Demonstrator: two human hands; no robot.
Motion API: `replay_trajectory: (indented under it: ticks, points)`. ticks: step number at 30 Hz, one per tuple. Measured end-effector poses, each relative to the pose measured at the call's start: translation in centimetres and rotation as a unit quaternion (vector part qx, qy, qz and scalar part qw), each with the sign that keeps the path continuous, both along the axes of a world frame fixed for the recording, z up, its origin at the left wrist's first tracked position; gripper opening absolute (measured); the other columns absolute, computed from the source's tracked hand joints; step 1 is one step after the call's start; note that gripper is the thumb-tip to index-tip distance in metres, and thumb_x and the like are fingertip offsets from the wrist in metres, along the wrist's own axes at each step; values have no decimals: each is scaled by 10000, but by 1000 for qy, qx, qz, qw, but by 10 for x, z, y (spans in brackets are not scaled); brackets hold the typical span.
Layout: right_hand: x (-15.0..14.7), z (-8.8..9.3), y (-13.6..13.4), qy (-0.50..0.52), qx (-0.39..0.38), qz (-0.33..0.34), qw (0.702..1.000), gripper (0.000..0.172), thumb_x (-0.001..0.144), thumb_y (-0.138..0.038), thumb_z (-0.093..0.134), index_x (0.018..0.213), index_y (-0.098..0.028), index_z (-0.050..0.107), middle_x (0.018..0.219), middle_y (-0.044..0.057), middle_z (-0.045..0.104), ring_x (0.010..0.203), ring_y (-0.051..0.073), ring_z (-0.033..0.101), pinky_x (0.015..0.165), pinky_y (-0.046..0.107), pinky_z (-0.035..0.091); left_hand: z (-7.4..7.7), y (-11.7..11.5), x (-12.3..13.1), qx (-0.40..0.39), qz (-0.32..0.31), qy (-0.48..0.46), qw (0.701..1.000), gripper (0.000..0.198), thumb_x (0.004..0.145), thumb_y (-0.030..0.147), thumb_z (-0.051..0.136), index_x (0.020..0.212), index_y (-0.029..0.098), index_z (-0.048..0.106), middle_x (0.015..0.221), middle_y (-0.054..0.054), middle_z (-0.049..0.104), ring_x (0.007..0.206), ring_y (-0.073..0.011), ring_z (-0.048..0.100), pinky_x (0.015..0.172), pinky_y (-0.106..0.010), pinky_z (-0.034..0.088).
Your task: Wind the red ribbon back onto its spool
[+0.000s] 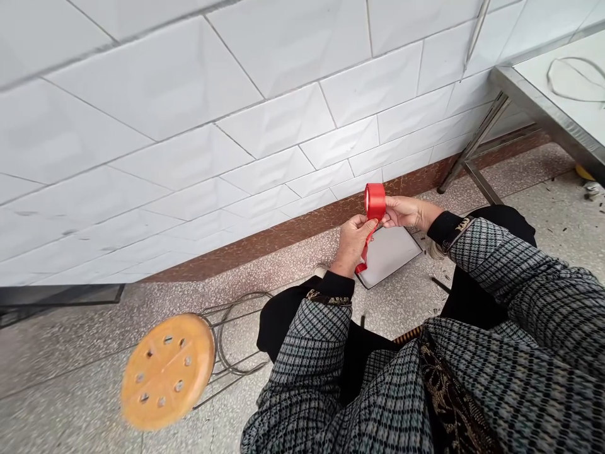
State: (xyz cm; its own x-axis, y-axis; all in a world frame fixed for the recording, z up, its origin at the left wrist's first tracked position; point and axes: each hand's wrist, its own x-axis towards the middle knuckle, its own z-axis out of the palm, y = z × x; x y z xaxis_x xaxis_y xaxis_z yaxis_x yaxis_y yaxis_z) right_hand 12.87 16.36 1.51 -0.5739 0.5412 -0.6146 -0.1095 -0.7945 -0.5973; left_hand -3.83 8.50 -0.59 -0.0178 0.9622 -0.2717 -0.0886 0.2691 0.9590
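A roll of shiny red ribbon [375, 200] is held up in front of me, between my two hands. My left hand [353, 243] pinches the ribbon just below the roll, and a loose end hangs down past its thumb with a curl at the bottom. My right hand [406, 212] grips the roll from its right side, with its fingertips partly hidden behind it. Below the hands, a flat grey-white rectangular panel with a dark edge [390, 255] lies on the floor.
An orange round stool [167, 372] with metal legs lies tipped over at the left. A metal-framed table [558, 104] with a loop of cord [574, 79] stands at the right. A white tiled wall [283, 139] rises ahead. Small dark scraps lie on the speckled floor [562, 208].
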Motion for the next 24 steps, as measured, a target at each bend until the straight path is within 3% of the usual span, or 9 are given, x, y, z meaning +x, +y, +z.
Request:
replay_trajectory:
  ticks: [6, 10, 13, 16, 18, 21, 24]
  points:
    - [0, 5, -1, 4, -14, 11, 1000, 173, 1007, -282, 704, 854, -201, 691, 621, -14, 674, 485, 92, 538, 479, 177, 494, 11, -2, 3, 72, 21, 20, 997, 467, 780, 186, 837, 1203, 232, 646, 554, 109, 454, 504, -90, 414, 538, -245, 344]
    - [-1, 4, -3, 1, -8, 24, 1000, 190, 1007, -309, 703, 857, -195, 691, 621, -13, 664, 473, 87, 512, 458, 167, 465, 7, 1, -1, 82, -7, 30, 996, 439, 799, 187, 820, 1213, 226, 677, 590, 83, 532, 522, -89, 437, 570, -255, 376]
    - [1, 3, -4, -8, 16, 59, 998, 241, 1001, -378, 713, 853, -187, 698, 628, 4, 657, 492, 98, 538, 469, 180, 480, 0, 4, -7, 68, -40, -6, 997, 493, 773, 262, 857, 1221, 215, 657, 707, 36, 674, 577, -107, 548, 605, -260, 442]
    - [4, 3, -1, -52, 100, 92, 989, 201, 979, -359, 737, 910, -171, 722, 728, 48, 716, 587, 131, 627, 552, 220, 549, -4, 6, -11, 60, -50, -58, 995, 549, 744, 329, 886, 1220, 208, 640, 846, -16, 753, 686, -142, 658, 679, -285, 524]
    - [5, 2, 3, -100, 192, 76, 973, 136, 929, -285, 790, 971, -173, 726, 844, 61, 758, 681, 149, 674, 613, 238, 574, -3, 6, -12, 46, -45, -69, 996, 542, 740, 335, 879, 1208, 201, 641, 881, -26, 762, 707, -143, 672, 706, -296, 550]
    - [4, -4, 6, -160, 303, 32, 939, 255, 823, -203, 863, 1027, -191, 710, 960, 51, 770, 818, 182, 700, 698, 267, 587, 1, 6, -11, 19, -41, -61, 997, 510, 724, 309, 852, 1175, 195, 643, 887, -18, 752, 692, -123, 648, 704, -286, 555]
    - [2, -11, 6, -168, 352, 14, 921, 327, 784, -208, 866, 1063, -211, 695, 1020, 38, 767, 969, 215, 707, 814, 301, 595, 4, 6, -11, 6, -38, -60, 997, 491, 721, 289, 830, 1162, 195, 636, 838, 7, 725, 658, -104, 618, 697, -276, 551]
